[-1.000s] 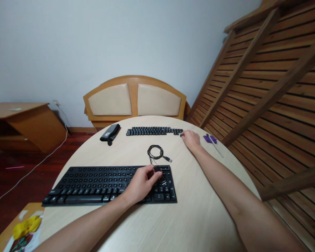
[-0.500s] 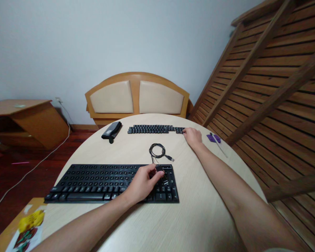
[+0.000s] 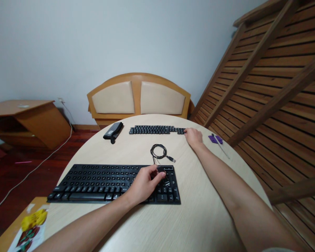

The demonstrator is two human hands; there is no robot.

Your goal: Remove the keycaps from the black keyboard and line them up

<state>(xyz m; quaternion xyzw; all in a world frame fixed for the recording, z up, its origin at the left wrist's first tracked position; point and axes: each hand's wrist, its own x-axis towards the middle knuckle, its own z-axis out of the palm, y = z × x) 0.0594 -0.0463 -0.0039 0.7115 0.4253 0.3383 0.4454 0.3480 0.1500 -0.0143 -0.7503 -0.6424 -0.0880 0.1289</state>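
My left hand [image 3: 146, 181] is closed around a small black-handled keycap puller [image 3: 161, 170] with thin wire loops. It is over the right part of a black keyboard [image 3: 94, 178], where many upper keys are off and bare key stems show. At the far side of the table, my right hand [image 3: 194, 137] pinches a keycap at the right end of neat rows of loose black keycaps [image 3: 152, 130]. Its fingertips hide most of that keycap. Behind the keyboard lies the coiled black USB cable [image 3: 159, 151].
A dark folded pouch [image 3: 113, 131] lies at the table's far left. Purple pieces [image 3: 215, 139] and a thin brush-like stick [image 3: 221, 145] are at the right. The round table [image 3: 199, 213] stands between a padded headboard [image 3: 162, 98] and wooden slats [image 3: 267, 105].
The whole view has shifted slightly, with things appearing a little farther right. Both hands keep nearly the same places relative to the keyboard and the keycap rows.
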